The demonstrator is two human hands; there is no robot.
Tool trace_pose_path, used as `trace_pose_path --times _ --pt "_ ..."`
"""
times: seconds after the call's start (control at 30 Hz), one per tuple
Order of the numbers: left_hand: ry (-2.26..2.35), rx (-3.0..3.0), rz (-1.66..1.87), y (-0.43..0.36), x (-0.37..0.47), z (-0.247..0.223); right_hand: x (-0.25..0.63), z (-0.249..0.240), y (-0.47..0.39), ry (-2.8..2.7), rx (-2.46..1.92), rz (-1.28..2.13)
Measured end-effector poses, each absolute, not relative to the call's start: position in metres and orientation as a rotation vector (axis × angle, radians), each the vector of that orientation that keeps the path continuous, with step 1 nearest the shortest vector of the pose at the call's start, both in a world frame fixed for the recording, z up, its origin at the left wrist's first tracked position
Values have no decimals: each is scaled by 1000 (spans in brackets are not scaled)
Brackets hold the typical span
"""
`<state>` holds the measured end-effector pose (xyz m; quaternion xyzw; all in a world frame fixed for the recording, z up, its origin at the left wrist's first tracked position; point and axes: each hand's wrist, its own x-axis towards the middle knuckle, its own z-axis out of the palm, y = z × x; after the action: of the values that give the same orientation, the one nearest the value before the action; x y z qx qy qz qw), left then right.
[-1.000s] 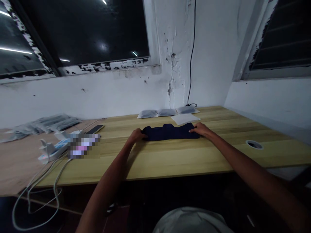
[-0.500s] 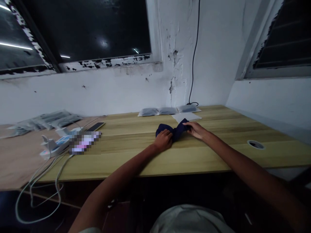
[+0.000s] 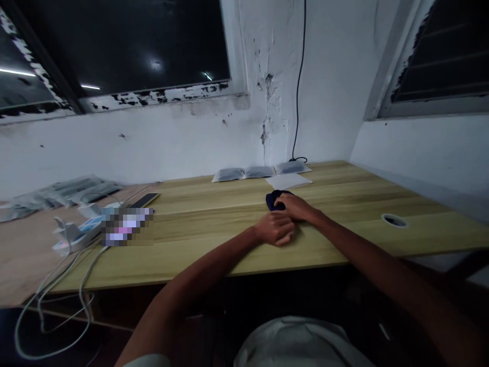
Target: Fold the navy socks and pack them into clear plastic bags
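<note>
A dark blue cloth (image 3: 272,199) lies bunched on the wooden table, mostly covered by my hands. My right hand (image 3: 297,206) bends over it from the right, its fingers curled around the fabric. Just in front, my left hand (image 3: 275,228) is closed like a fist and touches or nearly touches my right hand. Whatever the left fingers may hold is hidden. Behind the cloth, a flat white sheet or pouch (image 3: 289,181) rests on the table.
Several filled translucent packets (image 3: 259,172) line the table's back edge. More packets (image 3: 64,196) are piled at far left. A power strip (image 3: 78,237) with trailing white cables, a dark phone (image 3: 144,200) and a pixelated screen (image 3: 128,227) occupy the left. A round cable hole (image 3: 395,220) is at right.
The cloth was stretched out between both hands and is now bunched smaller. My right hand has come down over it, while my left hand has moved right and closer to me.
</note>
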<state>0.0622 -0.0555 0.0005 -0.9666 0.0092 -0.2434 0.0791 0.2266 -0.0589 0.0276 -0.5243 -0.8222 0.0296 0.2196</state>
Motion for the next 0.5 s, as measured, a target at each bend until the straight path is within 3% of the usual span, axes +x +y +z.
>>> trace_pose_path --times 0.2,0.33,0.5 --pt "-882 -2630 -1214 15 51 8 252 34 -55 -2417 -1431 16" --pt "-1136 -2752 -869 59 71 4 269 26 -49 -2326 -1515 -34" --pt "-1077 -2900 -544 70 106 -2 290 14 -36 -2231 -1704 -48"
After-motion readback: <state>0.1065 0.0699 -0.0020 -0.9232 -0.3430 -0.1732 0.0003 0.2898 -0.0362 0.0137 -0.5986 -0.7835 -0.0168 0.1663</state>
